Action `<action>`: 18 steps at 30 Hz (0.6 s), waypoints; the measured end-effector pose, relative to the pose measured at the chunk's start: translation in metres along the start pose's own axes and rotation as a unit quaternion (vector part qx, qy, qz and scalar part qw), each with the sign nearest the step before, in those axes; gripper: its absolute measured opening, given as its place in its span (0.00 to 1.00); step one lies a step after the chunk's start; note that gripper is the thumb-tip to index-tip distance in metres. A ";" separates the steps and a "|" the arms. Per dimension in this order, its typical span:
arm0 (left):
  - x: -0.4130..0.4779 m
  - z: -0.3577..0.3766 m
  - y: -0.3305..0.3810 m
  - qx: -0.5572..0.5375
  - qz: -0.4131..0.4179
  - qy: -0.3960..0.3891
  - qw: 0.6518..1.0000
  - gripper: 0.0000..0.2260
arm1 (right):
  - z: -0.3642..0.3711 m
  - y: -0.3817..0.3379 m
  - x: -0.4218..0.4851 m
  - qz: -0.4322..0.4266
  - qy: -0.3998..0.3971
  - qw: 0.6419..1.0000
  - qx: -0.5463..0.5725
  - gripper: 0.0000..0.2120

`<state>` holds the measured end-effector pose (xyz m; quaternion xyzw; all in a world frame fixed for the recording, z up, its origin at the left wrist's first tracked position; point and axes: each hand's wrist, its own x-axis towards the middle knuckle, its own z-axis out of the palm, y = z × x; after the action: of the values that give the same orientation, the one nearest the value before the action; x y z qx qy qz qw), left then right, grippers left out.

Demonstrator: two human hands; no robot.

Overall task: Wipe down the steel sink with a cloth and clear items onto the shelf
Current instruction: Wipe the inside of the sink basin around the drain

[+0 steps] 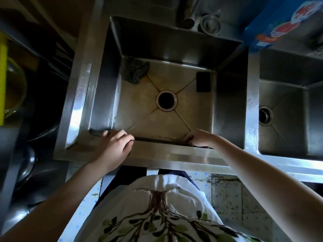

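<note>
Steel sink still holds a scouring pad and black block at its back, while the left hand rests open on the rim and the right hand seems to pinch a dark cloth, which might slip in.

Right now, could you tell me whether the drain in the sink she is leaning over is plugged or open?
Open. The drain shows as a dark empty hole inside its metal ring, with no stopper in it and no water pooled on the sink floor.

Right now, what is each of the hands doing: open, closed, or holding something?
Left hand: open, resting on the sink's front rim, holding nothing.
Right hand: closed on a dark cloth at the rim.
</note>
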<state>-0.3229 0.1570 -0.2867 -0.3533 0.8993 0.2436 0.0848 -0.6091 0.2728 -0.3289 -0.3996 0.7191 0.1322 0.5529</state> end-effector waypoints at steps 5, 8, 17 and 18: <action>-0.001 -0.002 -0.004 -0.012 0.001 0.024 1.000 0.13 | 0.011 -0.086 0.027 -0.097 -0.023 0.991 0.094 0.14; -0.002 -0.004 -0.002 -0.016 -0.007 0.022 1.000 0.12 | 0.015 -0.107 0.035 -0.122 -0.032 0.988 0.092 0.14; 0.001 -0.003 0.000 -0.043 -0.038 0.016 0.998 0.16 | -0.005 0.015 0.011 0.047 -0.026 0.995 0.088 0.16; 0.001 -0.002 0.000 -0.044 -0.042 0.016 0.998 0.16 | -0.008 0.033 0.006 0.068 -0.019 0.995 0.075 0.16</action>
<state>-0.3241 0.1553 -0.2850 -0.3979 0.8732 0.2737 0.0653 -0.6388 0.2862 -0.3397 -0.3046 0.7420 0.1228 0.5844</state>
